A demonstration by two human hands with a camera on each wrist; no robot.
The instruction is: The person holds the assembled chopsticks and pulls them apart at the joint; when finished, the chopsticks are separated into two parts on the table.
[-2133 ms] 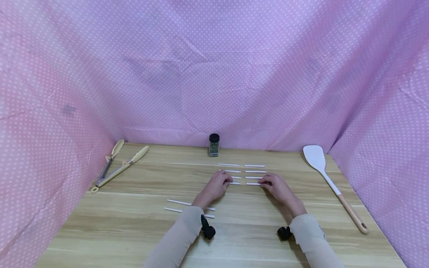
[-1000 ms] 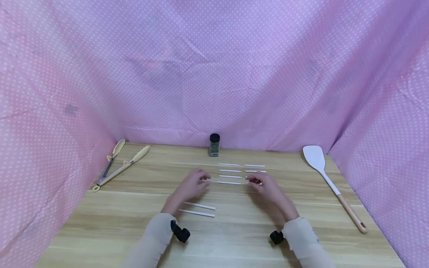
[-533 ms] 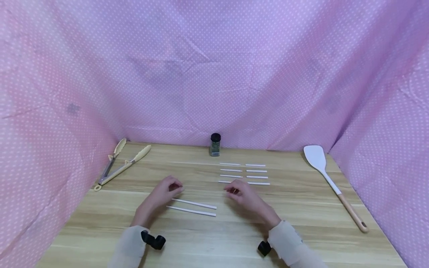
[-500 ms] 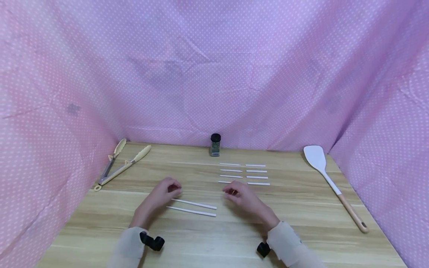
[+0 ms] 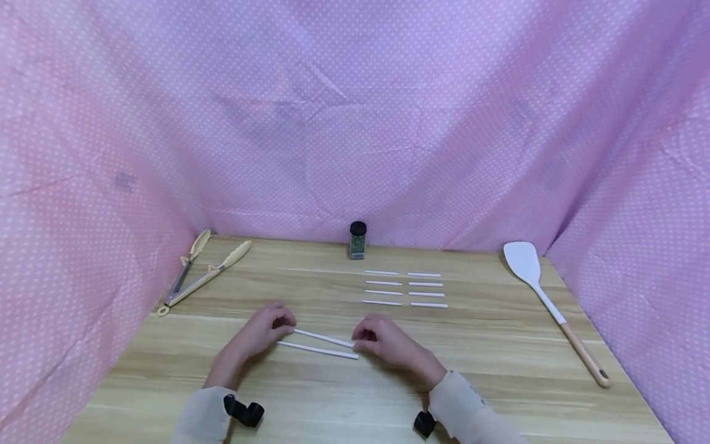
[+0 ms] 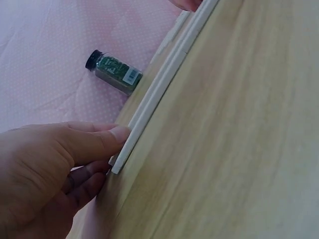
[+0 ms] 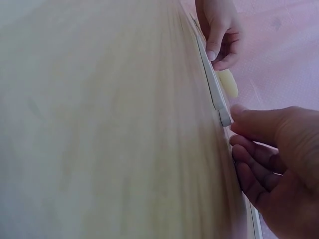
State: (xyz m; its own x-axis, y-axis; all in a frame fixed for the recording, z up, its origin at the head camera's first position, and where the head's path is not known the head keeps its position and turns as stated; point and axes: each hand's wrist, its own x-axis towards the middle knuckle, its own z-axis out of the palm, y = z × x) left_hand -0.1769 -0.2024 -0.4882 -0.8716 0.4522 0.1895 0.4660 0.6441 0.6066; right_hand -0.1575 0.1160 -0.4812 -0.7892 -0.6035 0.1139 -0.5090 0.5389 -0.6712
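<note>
Two long thin white sticks lie roughly side by side on the wooden table, a far one (image 5: 323,337) and a near one (image 5: 317,349). My left hand (image 5: 262,332) pinches the left end of the far stick between thumb and fingers. At that stick's right end is my right hand (image 5: 388,341), its thumb and forefinger closed about the tip; the exact contact is partly hidden. In the left wrist view the left thumb (image 6: 107,142) lies against the white sticks (image 6: 167,82). The right wrist view has the right thumb (image 7: 259,122) beside the stick ends (image 7: 224,118).
Several short white sticks (image 5: 383,292) lie in two columns beyond the hands. A black-capped spice jar (image 5: 357,242) stands at the back. Open tongs (image 5: 202,280) lie at left, a white spatula (image 5: 524,262) at right. Pink dotted cloth (image 5: 355,123) surrounds the table.
Both hands have left the short sticks and moved toward me and left, to the ends of the far long stick. The short sticks now lie uncovered in their columns.
</note>
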